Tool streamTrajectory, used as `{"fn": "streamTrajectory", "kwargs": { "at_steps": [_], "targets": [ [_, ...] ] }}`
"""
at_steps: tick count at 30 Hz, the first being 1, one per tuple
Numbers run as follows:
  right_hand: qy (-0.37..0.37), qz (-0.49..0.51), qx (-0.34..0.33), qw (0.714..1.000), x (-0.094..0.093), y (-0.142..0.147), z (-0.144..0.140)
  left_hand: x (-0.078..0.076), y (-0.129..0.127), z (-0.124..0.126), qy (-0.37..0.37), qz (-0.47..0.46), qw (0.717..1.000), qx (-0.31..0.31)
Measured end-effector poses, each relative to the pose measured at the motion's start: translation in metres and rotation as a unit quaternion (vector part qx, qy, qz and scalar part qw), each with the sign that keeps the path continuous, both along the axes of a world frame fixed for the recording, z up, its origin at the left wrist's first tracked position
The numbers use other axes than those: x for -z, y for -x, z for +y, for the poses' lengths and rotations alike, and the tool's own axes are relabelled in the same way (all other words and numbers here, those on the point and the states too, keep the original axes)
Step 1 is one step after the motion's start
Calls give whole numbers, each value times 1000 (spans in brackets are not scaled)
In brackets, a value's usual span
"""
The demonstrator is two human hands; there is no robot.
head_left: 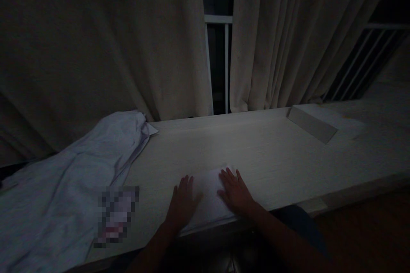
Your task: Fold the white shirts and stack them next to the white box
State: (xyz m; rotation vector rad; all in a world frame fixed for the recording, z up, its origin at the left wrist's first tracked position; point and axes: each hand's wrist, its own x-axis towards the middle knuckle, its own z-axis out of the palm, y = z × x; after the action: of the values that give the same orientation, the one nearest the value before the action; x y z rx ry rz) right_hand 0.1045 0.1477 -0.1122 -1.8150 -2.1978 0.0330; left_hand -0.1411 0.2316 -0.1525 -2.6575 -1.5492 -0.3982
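A white, flat, roughly rectangular piece (pixel 209 192) lies near the front edge of the pale tabletop (pixel 256 153); in the dim light I cannot tell whether it is paper or folded cloth. My left hand (pixel 183 202) rests along its left side, fingers stretched forward and the thumb pointing inward over it. On the opposite side, my right hand (pixel 235 192) lies flat with spread fingers on its right part. Neither hand grasps anything.
A heap of whitish cloth (pixel 80 170) covers the table's left end, with a pixelated item (pixel 117 215) beside it. Toward the back right lies a grey flat strip (pixel 312 123) next to a whitish sheet (pixel 339 121). Beige curtains (pixel 153 42) hang behind the table.
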Motion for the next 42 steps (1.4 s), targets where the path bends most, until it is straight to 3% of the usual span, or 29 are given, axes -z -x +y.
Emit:
{"fn": "streamTrajectory", "kwargs": {
  "at_steps": [4,7,10,14,17,22,28,33,38,42],
  "targets": [
    [-15,-20,-84,996,20,0,-59,3,7,-19,5,6,1000,16],
    [-49,-59,-90,993,39,-1,-86,2,13,-33,-9,0,1000,29],
    [-89,-91,-81,988,48,-1,-90,-4,29,-54,-49,0,996,78],
    [-99,-85,-83,988,50,-2,-91,-10,62,-90,-68,61,974,208],
    [-89,-66,-98,989,51,-4,-97,-7,80,-102,-104,110,964,220],
    [-81,5,-133,988,41,-19,-108,3,88,-86,-191,104,944,250],
    [-98,53,-145,983,8,-34,-104,0,88,-78,-195,74,930,303],
    [-102,0,-144,984,19,-28,-112,-1,82,-78,-233,90,917,310],
    [-159,-7,-134,978,26,-25,-134,1,88,-76,-211,59,917,334],
    [-148,50,-142,977,3,-30,-134,-6,95,-71,-140,-39,921,361]
  ]
}}
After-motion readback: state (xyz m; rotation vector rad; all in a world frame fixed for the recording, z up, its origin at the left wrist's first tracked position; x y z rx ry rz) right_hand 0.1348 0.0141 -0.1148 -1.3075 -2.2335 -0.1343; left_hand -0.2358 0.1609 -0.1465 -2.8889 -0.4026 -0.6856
